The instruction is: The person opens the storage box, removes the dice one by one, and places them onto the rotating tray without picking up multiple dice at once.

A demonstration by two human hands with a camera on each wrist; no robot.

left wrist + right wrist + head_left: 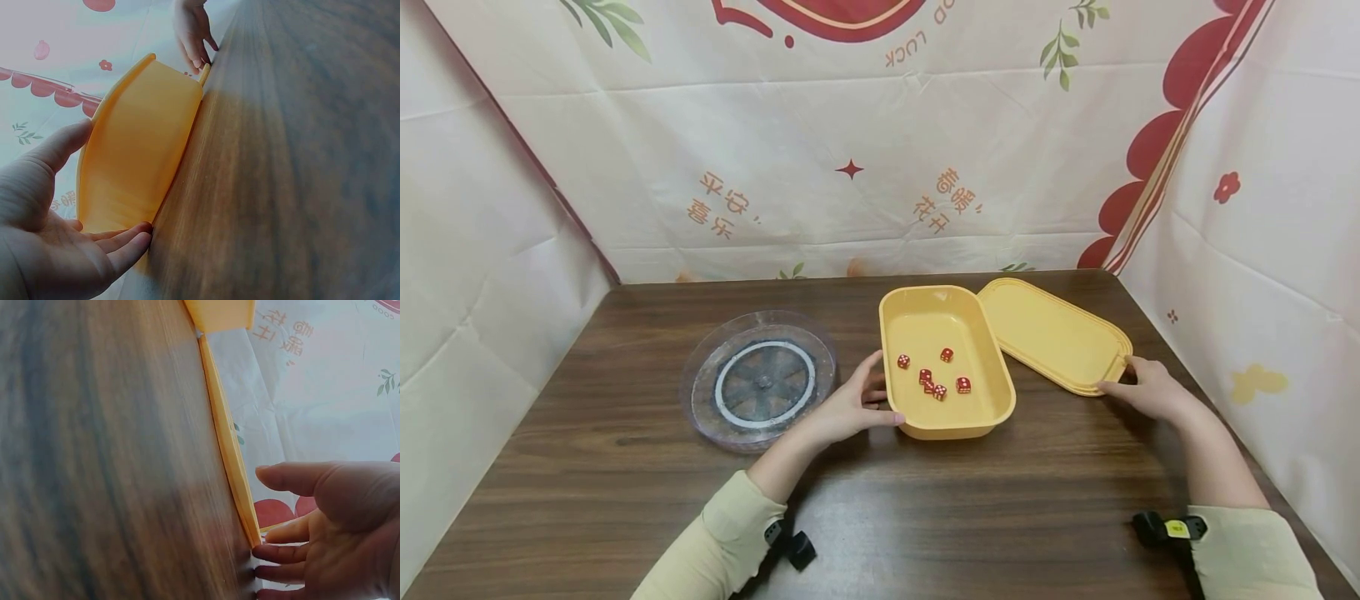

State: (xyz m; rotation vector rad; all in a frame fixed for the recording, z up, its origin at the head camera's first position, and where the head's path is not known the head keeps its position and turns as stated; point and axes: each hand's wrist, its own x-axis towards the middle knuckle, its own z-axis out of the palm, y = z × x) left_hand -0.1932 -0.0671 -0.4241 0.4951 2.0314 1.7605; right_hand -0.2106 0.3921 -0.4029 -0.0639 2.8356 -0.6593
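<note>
A yellow rectangular plastic container (1000, 398) stands on the table with several red dice (927, 377) on its floor. My left hand (853, 406) holds its near left corner, the thumb at the near rim and the fingers along the left side. In the left wrist view, the fingertips reach the container's lower edge. The matching yellow lid (1052, 333) lies flat to the right, its far left end beside the container. At the lid's right end is my right hand (1153, 390), fingers fairly straight and fingertips at the edge. The right wrist view shows its thumb raised apart from the fingers.
A round clear plastic tray (700, 400) with a white ring inside sits left of the container on the dark wooden table (955, 517). Printed white cloth (850, 108) hangs behind the table and along both sides.
</note>
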